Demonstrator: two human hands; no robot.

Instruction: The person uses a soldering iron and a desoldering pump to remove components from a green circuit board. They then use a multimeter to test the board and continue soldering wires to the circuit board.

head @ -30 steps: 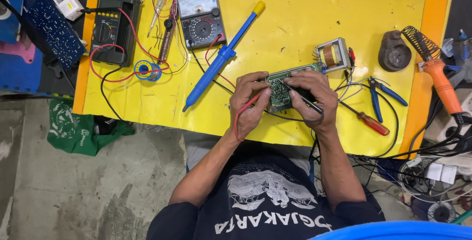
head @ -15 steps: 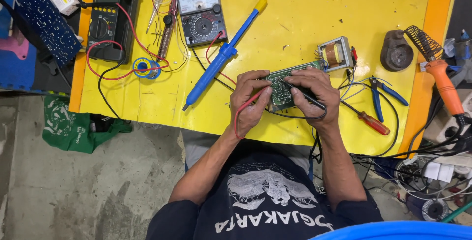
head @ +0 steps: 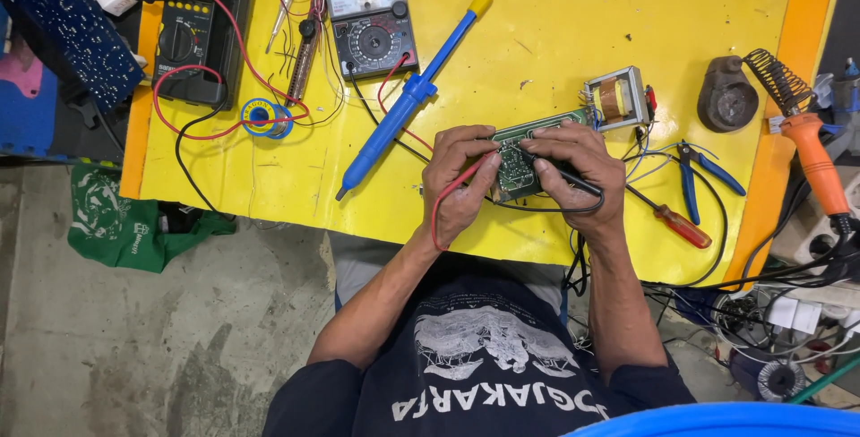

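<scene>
Green circuit board (head: 515, 161) under probing: left hand (head: 461, 184) grips red probe (head: 457, 188), right hand (head: 573, 177) grips black probe (head: 560, 174), analog multimeter (head: 369, 12) beyond left hand, soldering untouched.

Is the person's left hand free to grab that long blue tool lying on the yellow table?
Probably not right away: the left hand holds a red probe wire against the green circuit board. The blue tool lies uncovered just beside it, though.

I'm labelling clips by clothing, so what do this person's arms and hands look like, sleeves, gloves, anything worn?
Both forearms are bare. The left hand and right hand wear no gloves, and no watch or ring shows. Short dark navy sleeves end near the elbows, part of a T-shirt with a white printed graphic.
</scene>
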